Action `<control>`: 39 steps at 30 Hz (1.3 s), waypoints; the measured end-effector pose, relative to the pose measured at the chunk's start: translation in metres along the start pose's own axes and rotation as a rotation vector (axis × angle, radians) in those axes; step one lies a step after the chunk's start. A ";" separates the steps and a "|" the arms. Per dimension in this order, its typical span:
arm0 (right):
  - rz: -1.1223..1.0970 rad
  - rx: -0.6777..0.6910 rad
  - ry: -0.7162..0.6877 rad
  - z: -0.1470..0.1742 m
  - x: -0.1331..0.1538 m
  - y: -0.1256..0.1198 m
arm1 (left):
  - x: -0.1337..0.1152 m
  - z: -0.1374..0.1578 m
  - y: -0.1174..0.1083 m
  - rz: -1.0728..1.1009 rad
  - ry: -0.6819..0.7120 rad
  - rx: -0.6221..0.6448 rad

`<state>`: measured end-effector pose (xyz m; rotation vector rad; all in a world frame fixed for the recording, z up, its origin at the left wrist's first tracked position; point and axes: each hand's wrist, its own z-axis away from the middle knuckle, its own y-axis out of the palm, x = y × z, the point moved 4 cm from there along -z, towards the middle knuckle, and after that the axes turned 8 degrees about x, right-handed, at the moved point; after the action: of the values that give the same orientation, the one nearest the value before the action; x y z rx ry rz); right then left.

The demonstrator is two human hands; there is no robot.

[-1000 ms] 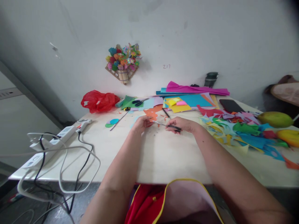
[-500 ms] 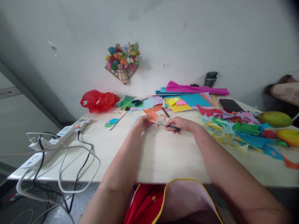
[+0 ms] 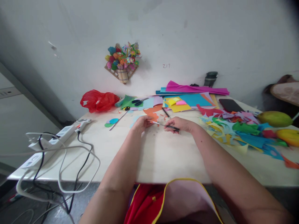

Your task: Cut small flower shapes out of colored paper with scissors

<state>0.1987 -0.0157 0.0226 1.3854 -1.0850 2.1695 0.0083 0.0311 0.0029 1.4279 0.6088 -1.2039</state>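
At frame centre, grips scissors (image 3: 172,127) in the right hand (image 3: 180,123), pointing toward the left hand (image 3: 142,124). Shows paper flowers (image 3: 120,59) at upper left, scraps (image 3: 246,128) at right, a power strip (image 3: 53,145) at lower left.

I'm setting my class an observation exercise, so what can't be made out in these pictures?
All in the head view:
Left hand: whether its fingertips grip paper is too small to tell.
Scissors: the right hand covers part of the handles.
Cup: its base is hidden behind the magenta sheet.
Black object: mostly hidden by that sheet too.
Yellow fruit: cut off by the right edge.
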 end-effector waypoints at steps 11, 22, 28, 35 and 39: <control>-0.001 -0.009 0.000 -0.001 0.000 0.000 | 0.001 -0.001 0.000 -0.025 -0.005 -0.007; -0.001 -0.027 -0.004 -0.001 0.001 0.000 | 0.001 0.000 0.001 0.003 -0.006 -0.005; 0.007 -0.007 -0.020 -0.002 0.000 -0.001 | 0.001 -0.001 0.000 0.019 -0.013 -0.008; 0.006 -0.012 -0.028 -0.002 -0.001 0.000 | 0.001 0.000 -0.001 0.011 -0.020 -0.012; 0.010 -0.015 -0.039 -0.003 -0.002 -0.001 | 0.001 -0.001 -0.001 0.016 -0.021 -0.016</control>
<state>0.1980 -0.0124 0.0205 1.4241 -1.1222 2.1453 0.0077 0.0318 0.0011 1.4032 0.5904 -1.1976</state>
